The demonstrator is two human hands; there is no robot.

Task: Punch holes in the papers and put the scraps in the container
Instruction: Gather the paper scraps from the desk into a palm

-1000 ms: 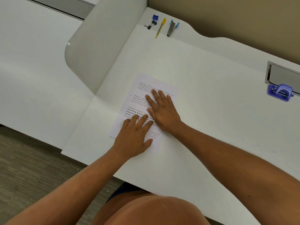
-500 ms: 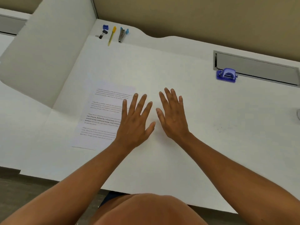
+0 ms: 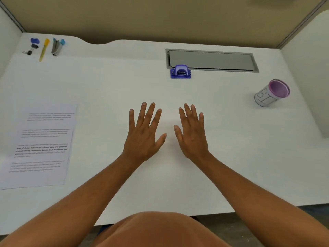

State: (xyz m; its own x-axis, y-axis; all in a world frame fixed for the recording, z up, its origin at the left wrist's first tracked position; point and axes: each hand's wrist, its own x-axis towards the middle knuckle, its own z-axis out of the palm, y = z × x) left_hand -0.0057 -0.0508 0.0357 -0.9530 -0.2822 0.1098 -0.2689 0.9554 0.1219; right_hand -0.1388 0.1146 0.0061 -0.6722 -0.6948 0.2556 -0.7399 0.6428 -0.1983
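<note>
A printed sheet of paper (image 3: 41, 145) lies flat at the left side of the white desk (image 3: 110, 82). A small purple hole punch (image 3: 180, 72) stands at the back, in front of a grey cable tray. A white cup-like container with a purple rim (image 3: 272, 93) stands at the right. My left hand (image 3: 144, 132) and my right hand (image 3: 192, 132) lie side by side over the middle of the desk, palms down, fingers straight and spread, holding nothing. Both are well right of the paper and in front of the punch.
A binder clip (image 3: 30, 49), a blue sharpener (image 3: 35, 40), a yellow pen (image 3: 43, 49) and a stapler (image 3: 57, 46) lie in the back left corner. The grey cable tray (image 3: 211, 60) is sunk into the desk. Partition walls (image 3: 306, 68) stand at both sides.
Both hands left the paper and moved right to the desk's middle. My view swung right, bringing the container into sight.
</note>
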